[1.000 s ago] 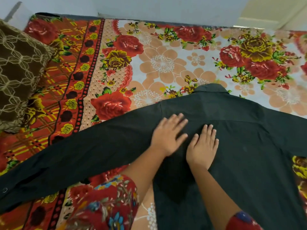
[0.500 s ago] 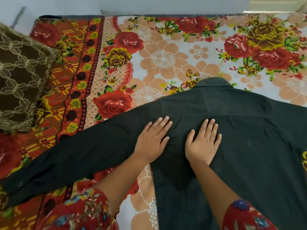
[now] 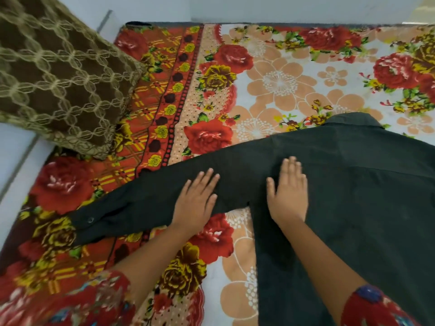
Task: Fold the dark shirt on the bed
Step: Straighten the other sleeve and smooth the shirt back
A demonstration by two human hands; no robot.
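Observation:
The dark shirt lies flat and back-up on the bed, collar pointing away from me, its body running off the right and bottom edges. One long sleeve stretches out to the left, ending in a buttoned cuff. My left hand rests flat on that sleeve, fingers spread, palm down. Flat on the shirt's body near the armpit seam lies my right hand, fingers together. Neither hand grips the cloth.
The bed carries a floral sheet with red roses and orange blooms. A brown patterned pillow sits at the back left corner. The bed's left edge meets a pale wall or floor.
My left hand has slid leftward along the sleeve, away from the right hand. The right hand has stayed on the shirt's body. The view has shifted left.

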